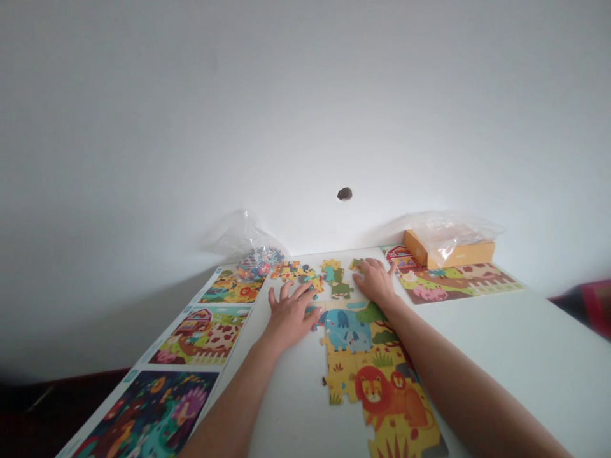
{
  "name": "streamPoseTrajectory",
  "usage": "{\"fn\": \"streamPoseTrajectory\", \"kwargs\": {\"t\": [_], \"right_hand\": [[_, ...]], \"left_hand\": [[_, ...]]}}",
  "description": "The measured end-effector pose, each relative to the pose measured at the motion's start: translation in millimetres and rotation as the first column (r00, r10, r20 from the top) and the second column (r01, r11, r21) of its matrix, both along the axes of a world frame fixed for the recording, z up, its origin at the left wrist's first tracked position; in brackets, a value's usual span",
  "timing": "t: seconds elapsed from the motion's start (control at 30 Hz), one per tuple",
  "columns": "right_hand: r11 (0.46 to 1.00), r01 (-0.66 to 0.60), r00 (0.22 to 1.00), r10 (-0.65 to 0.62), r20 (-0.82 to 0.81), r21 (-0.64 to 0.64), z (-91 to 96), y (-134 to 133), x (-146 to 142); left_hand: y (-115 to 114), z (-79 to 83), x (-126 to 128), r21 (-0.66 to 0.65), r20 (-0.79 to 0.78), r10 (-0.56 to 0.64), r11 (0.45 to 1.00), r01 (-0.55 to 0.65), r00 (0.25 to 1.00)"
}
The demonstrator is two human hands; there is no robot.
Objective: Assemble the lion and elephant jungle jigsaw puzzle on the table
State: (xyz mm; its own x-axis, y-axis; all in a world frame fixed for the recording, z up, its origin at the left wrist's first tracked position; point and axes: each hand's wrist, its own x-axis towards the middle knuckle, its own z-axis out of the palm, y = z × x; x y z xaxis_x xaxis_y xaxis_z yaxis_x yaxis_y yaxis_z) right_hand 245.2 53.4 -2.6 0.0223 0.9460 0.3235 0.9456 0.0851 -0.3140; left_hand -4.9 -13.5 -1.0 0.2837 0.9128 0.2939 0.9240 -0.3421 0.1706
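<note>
A partly joined jigsaw puzzle (351,369) lies on the white table, showing elephants and lions. My left hand (292,315) is left of its far end, fingers spread, with fingertips at the edge of loose puzzle pieces (289,270). Beyond the joined section lie some green and yellow pieces (340,286). My right hand (377,283) reaches past the puzzle's far right corner, its fingers apart and its fingertips by a yellow-green puzzle piece (356,263). The right forearm passes over the puzzle's right edge and hides part of it. Neither hand visibly lifts a piece.
On the left lies a printed sheet (203,337) with several pictures. A clear plastic bag (260,254) of pieces rests at the back left. Toward the back right, an orange box (461,256) under clear plastic sits on a farm picture (458,283). A wall (305,127) rises behind the table.
</note>
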Motion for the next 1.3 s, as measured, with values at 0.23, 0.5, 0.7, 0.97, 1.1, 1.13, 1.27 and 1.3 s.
{"fn": "streamPoseTrajectory", "kwargs": {"t": [0.23,0.5,0.7,0.97,1.1,1.13,1.27,1.3], "right_hand": [[1.000,0.029,1.000,-0.029,-0.012,-0.002,-1.6,5.0,6.3],[0.960,-0.217,0.921,0.262,-0.289,0.180,-2.4,9.9,8.7],[0.728,-0.620,0.616,0.683,-0.393,0.294,7.6,-3.9,-11.1],[0.626,-0.736,0.491,0.755,-0.434,0.257,8.3,-12.0,-29.1],[0.735,-0.666,0.701,0.674,-0.233,0.125,1.2,-6.9,-22.9],[0.775,-0.627,0.759,0.630,-0.163,0.075,0.8,-6.3,-20.9],[0.896,-0.444,0.896,0.443,-0.009,-0.023,4.0,-7.3,-16.7],[0.912,-0.410,0.912,0.410,0.004,-0.021,5.1,-7.8,-16.7]], "left_hand": [[5.5,-8.7,-5.2,0.051,0.007,0.063,0.997,-0.064,0.998],[5.3,-5.5,-5.9,0.094,0.082,0.017,0.995,-0.024,0.996],[6.3,-6.4,-5.8,0.130,0.197,-0.068,0.991,0.043,0.978],[14.3,-11.4,-3.0,0.174,0.385,-0.069,0.985,0.001,0.920],[18.0,-8.8,-7.0,0.166,0.463,0.023,0.980,-0.112,0.886],[18.4,-7.6,-8.6,0.154,0.467,0.076,0.974,-0.166,0.881],[18.5,-3.6,-14.1,0.060,0.445,0.307,0.927,-0.370,0.841],[18.5,-3.2,-14.9,0.043,0.441,0.333,0.920,-0.390,0.834]]}}
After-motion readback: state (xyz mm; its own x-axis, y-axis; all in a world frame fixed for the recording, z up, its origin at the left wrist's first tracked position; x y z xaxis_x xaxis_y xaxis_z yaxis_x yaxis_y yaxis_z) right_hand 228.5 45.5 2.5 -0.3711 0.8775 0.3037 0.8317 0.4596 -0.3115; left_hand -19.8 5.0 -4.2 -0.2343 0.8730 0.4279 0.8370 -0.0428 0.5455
